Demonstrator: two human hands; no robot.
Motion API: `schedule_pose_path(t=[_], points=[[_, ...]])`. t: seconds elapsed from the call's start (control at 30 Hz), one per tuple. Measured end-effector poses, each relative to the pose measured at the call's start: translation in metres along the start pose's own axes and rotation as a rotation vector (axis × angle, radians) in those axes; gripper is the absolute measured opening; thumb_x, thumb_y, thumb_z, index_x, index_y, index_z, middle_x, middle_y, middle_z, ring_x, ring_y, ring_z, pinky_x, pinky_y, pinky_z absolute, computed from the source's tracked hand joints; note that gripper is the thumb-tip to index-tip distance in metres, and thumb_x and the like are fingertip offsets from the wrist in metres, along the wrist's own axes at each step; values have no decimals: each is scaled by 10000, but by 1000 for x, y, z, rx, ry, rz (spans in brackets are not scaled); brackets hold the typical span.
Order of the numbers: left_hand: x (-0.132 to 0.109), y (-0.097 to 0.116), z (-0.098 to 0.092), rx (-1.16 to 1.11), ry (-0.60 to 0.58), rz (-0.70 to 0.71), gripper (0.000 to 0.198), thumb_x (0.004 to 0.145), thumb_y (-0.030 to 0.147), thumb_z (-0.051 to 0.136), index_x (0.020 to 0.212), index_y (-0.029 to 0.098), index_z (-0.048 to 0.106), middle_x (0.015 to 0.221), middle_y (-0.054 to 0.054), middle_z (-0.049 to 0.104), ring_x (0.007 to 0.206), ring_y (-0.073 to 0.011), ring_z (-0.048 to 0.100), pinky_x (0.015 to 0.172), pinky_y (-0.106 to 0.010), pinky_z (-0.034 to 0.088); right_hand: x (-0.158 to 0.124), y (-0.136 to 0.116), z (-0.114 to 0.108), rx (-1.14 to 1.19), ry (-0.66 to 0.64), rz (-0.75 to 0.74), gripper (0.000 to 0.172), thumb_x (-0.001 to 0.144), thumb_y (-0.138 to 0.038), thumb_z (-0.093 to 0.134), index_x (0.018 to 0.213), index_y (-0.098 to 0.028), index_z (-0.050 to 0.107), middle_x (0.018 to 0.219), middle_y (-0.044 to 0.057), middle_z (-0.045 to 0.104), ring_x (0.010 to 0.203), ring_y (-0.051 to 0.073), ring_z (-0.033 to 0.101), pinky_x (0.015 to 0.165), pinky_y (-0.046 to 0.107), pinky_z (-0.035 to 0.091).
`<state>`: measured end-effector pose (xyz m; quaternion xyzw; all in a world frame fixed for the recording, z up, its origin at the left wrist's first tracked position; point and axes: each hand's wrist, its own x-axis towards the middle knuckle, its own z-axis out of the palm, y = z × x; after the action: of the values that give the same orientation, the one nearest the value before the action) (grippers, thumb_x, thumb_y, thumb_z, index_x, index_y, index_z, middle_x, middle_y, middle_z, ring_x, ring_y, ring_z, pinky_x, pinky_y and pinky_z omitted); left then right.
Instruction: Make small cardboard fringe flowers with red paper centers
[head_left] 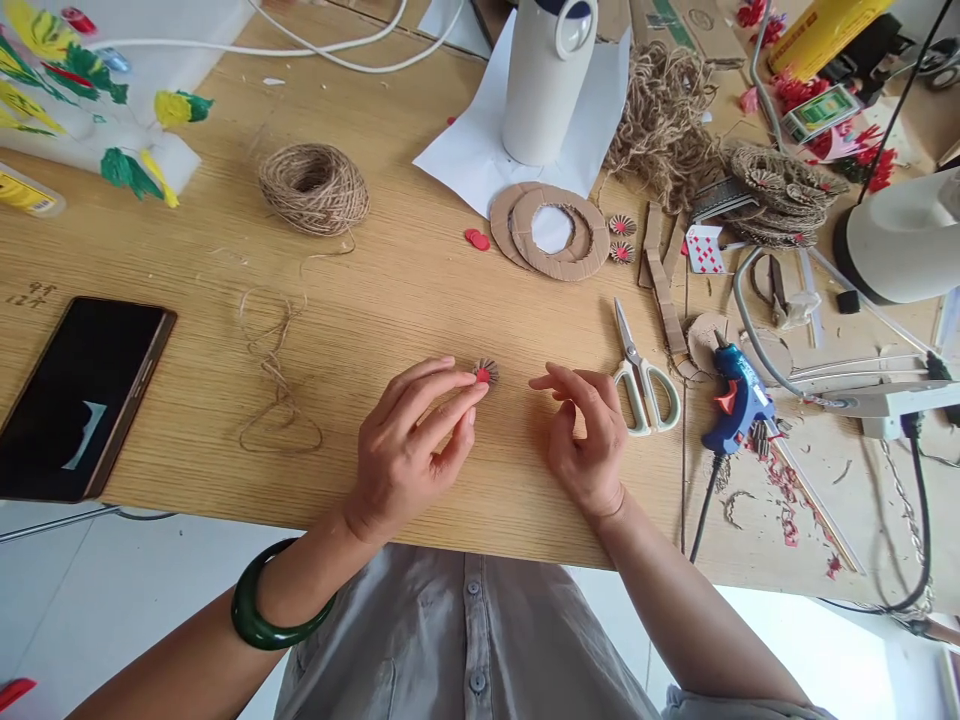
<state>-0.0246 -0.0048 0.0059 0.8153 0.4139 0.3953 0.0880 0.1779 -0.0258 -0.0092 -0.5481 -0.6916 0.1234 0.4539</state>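
Observation:
My left hand (412, 445) pinches a small corrugated cardboard rosette with a red centre (485, 373) between thumb and fingertips, over the wooden table (225, 400). A green bangle (277, 600) circles that wrist. My right hand (589, 435) hovers just right of the rosette, fingers curved and apart, holding nothing. Nearest to it lie white-handled scissors (645, 385), closed on the tabletop. Two similar small rosettes (622, 237) lie further back, near a cardboard ring (551, 230).
A jute twine ball (313, 188) and a loose twine strand (274, 380) lie left of my hands, with a black phone (79, 398) beyond them. A blue glue gun (739, 400) rests at right among cardboard scraps. A white bottle (544, 80) stands on white paper at the back.

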Motion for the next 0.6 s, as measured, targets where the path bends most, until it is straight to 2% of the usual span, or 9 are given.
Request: schedule_pose_path(t=[0.17,0.33,0.43,0.6], points=[[-3,6,-1,-144,-37,-177,373,897,47,559,1210,230,646,1181,-68,698,1109,-194,663,991,-370,546,0,0,-1,25,-22,31,586,781,53,448,1269,-223,621,977,42,758,905,224,613,739,394,574],[-8,7,-2,-205,-21,-334,355,920,117,569,1251,228,637,1207,-75,692,1123,-210,651,986,-393,549,0,1,-2,58,-15,51,569,785,49,454,1254,-222,627,958,39,759,904,222,611,751,399,572],[-9,6,-7,-185,-6,-356,383,926,161,579,1298,243,612,1274,-80,656,1165,-231,630,1013,-424,538,1,1,-2,54,-13,67,559,792,39,454,1256,-221,628,957,43,755,896,220,618,743,397,573],[-1,-2,-17,-189,101,-388,415,943,216,576,1350,298,581,1396,-53,586,1313,-262,529,1123,-490,453,2,0,-2,55,3,52,540,798,42,454,1233,-221,636,929,33,755,880,216,618,760,398,565]])
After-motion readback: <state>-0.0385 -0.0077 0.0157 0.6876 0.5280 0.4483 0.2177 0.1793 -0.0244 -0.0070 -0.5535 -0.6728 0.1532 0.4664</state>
